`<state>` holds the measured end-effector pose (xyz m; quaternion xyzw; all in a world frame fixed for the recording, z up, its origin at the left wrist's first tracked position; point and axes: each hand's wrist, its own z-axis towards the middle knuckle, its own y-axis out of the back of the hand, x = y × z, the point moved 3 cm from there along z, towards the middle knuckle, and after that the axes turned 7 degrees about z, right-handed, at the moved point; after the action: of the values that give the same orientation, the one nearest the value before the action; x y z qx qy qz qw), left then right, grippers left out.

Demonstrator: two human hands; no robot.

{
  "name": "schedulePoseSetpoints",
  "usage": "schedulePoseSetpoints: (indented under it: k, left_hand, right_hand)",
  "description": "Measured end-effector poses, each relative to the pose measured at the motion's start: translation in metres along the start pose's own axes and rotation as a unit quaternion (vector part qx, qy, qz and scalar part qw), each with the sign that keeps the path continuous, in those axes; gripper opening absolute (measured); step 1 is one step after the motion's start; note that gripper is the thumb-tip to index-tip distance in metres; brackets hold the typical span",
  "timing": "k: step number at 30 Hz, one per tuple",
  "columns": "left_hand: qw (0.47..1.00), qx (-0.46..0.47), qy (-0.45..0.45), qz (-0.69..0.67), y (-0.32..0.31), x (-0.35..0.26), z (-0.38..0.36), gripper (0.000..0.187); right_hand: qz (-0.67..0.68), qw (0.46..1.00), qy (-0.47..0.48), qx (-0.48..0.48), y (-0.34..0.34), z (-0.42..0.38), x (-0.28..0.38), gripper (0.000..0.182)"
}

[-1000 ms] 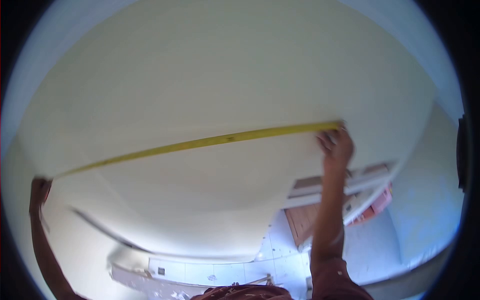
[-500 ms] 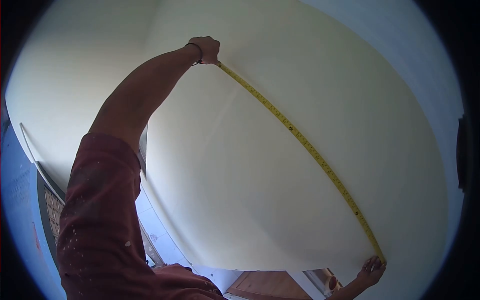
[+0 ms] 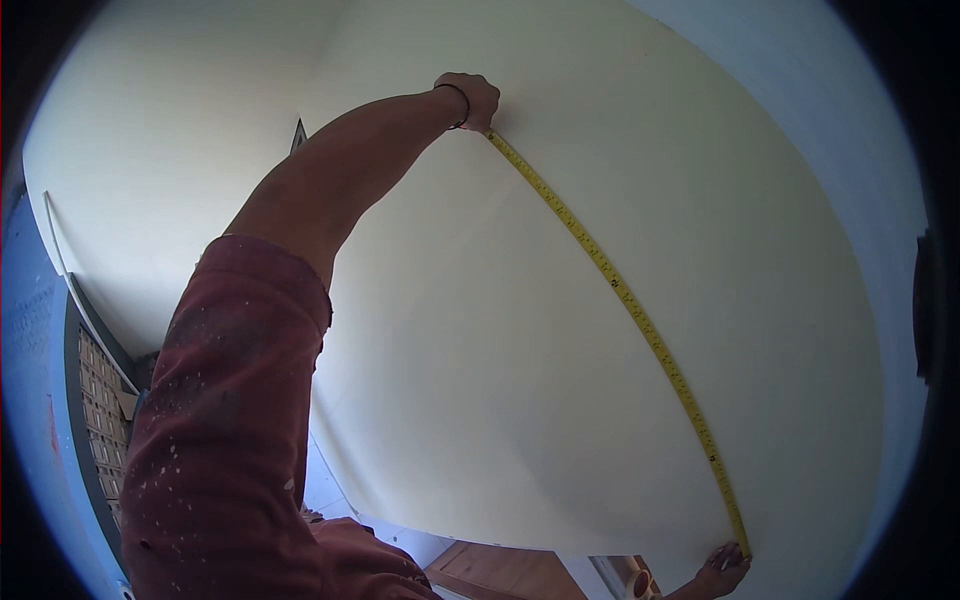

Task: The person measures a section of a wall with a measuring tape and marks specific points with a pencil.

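A yellow tape measure (image 3: 614, 283) runs in a long bowed line along the pale wall, from upper middle to lower right. My left hand (image 3: 470, 100), with a dark band at the wrist, is closed around its upper end. The fingers face away from me, so whether the tape's case sits in the palm is hidden. At the lower right, my right hand (image 3: 720, 572) pinches the other end against the wall with bent fingers. The maroon, paint-specked sleeve (image 3: 225, 400) of my left arm fills the lower left.
The pale wall (image 3: 480, 370) takes up most of the view and meets another wall at the upper left. A dark-framed panel with a grid pattern (image 3: 100, 410) stands at far left. Below are a brown wooden surface (image 3: 510, 572) and a reddish round object (image 3: 637, 582).
My left hand and the tape's upper end have shifted to the right in view. My right hand appears slightly lower and further left. Both hands keep hold, and the view has shifted a little.
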<state>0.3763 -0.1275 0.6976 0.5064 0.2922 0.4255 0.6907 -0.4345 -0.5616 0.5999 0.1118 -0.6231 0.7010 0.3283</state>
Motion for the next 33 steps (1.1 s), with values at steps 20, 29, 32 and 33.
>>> schedulePoseSetpoints:
  k: [20, 29, 32, 33]
  left_hand:
    - [0.927, -0.261, -0.194, 0.185, -0.13, 0.081, 0.128, 0.053]
    - [0.941, -0.148, -0.266, -0.148, -0.01, 0.011, -0.03, 0.022]
    - [0.904, -0.099, -0.355, -0.217, 0.038, -0.069, -0.102, 0.019]
    - [0.893, -0.094, -0.379, -0.223, 0.053, -0.098, -0.125, 0.018]
  right_hand:
    - [-0.069, 0.994, 0.021, -0.077, -0.027, -0.039, -0.014, 0.027]
    - [-0.061, 0.989, 0.027, -0.134, 0.072, -0.023, 0.06, 0.028]
    - [-0.075, 0.977, 0.062, -0.189, 0.139, 0.03, 0.127, 0.026]
    - [-0.08, 0.973, 0.08, -0.2, 0.161, 0.052, 0.154, 0.026]
